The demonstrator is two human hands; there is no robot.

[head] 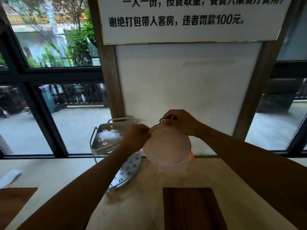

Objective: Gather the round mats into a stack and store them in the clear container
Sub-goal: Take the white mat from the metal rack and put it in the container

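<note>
We hold the round mats (166,145) tilted, flat face toward us, over the clear container (172,166) at 12 o'clock on the pale worktop (146,205). Our left hand (135,137) pinches the rim at 10 o'clock, our right hand (180,121) grips the rim at 1 o'clock. Windows (49,63) behind.

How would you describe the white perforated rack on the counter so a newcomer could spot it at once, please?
Start at the pale counter under the wall sign. Left of the round mats held in both hands stands a two-tier white metal rack, near the window. Unlike the dark wooden board and brown mat nearby, its trays are punched with flower-shaped holes.
</note>
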